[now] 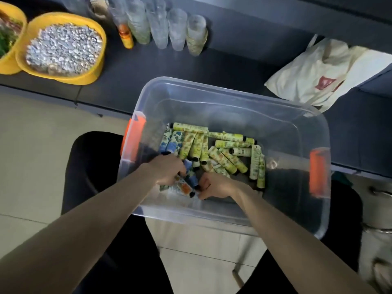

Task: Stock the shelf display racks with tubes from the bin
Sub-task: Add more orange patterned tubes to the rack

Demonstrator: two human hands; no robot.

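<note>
Down in the bin (pixel 233 92), 2 hands (pixel 167 170) grip tubes (pixel 189 143) beside its near wall.

The light is dim. Beyond the left hand (pixel 169 170), a dark grey counter (pixel 127 66) carries two yellow bowls (pixel 89 78) and a row of stacked clear cups (pixel 159 24). Beyond the right hand (pixel 214 185), off to its right, a cream cloth bag (pixel 318 71) lies on that counter. Pale floor tiles (pixel 31 145) spread left of the left hand.
</note>
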